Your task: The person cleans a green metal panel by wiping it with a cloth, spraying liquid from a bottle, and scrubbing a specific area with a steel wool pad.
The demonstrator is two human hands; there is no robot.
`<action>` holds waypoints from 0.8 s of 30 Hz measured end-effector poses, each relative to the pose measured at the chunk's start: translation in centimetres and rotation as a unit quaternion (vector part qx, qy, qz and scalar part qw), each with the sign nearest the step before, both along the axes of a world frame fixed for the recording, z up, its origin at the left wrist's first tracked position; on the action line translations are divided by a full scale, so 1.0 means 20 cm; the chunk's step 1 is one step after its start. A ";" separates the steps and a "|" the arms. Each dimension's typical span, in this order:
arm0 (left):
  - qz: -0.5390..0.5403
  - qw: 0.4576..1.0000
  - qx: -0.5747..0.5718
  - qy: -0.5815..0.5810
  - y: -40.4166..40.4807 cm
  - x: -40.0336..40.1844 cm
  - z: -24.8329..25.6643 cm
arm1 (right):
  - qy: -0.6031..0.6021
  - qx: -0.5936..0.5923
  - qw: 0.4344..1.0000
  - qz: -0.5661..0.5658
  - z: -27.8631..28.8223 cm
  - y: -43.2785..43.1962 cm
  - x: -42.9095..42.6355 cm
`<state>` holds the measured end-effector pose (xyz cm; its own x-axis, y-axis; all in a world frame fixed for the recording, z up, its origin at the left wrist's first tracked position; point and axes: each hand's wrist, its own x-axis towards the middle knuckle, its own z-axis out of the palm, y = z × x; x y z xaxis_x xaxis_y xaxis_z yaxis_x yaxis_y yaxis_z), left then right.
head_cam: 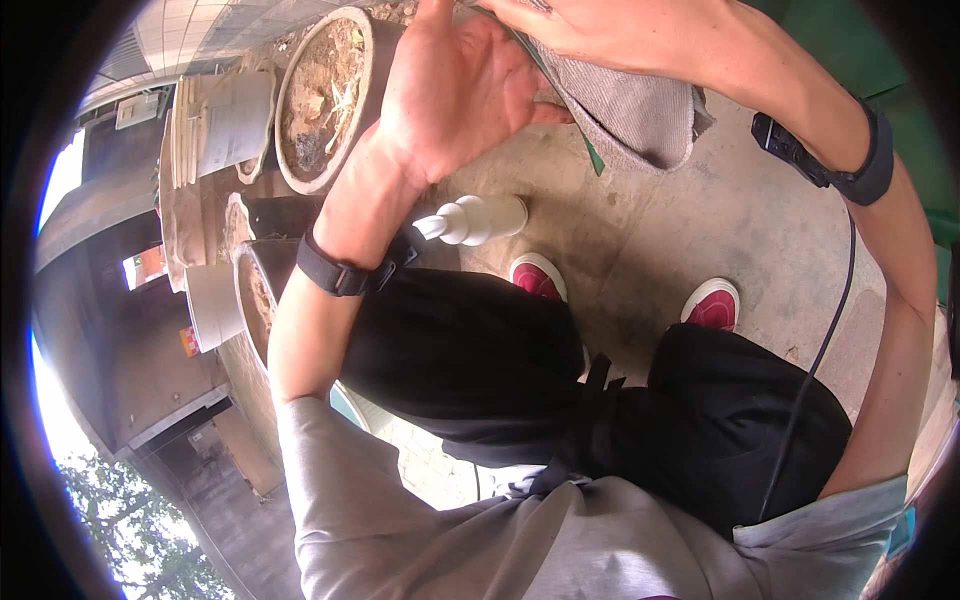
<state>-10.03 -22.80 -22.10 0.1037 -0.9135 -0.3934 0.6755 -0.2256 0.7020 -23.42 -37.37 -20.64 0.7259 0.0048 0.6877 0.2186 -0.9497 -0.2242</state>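
Note:
At the top edge my left hand (469, 94) is palm up, with some fingertips beside and partly behind a narrow green leaf (592, 155); whether it grips the leaf is hidden. My right hand (551, 26) holds a grey ribbed cloth (626, 105) that hangs over the leaf and covers most of it. The fingers of my right hand are largely cut off by the frame. Below my left hand a white plastic bottle (487, 220) with a tapered top stands on the concrete floor, near a red shoe.
Two large round planters, one holding soil and dry plant matter (326, 101) and one lower down (255, 300), are at the left. Stacked pale boards (225, 124) lie beside them. Dark green material (840, 45) is at the upper right. A black cable (829, 330) hangs from my right arm.

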 end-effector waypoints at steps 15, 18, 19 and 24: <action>-0.118 0.980 -0.114 0.110 -0.04 -0.02 0.03 | 0.000 -0.023 0.997 0.068 -0.19 0.03 -0.15; -0.096 0.994 -0.031 -0.051 -0.02 -0.02 0.05 | -0.107 -0.022 0.994 -0.004 -0.10 -0.04 -0.12; -0.094 0.994 -0.038 -0.046 -0.01 -0.02 0.06 | -0.114 -0.004 0.993 0.000 -0.07 -0.05 -0.10; -0.079 0.996 -0.038 -0.033 -0.01 -0.02 0.04 | -0.078 0.006 0.997 0.012 -0.03 -0.06 -0.01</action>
<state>-10.48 -22.91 -21.39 -0.0208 -0.9473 -0.3196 0.5879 -0.2702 0.7625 -23.70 -38.48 -21.29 0.6107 0.0122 0.7918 0.2749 -0.9409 -0.1976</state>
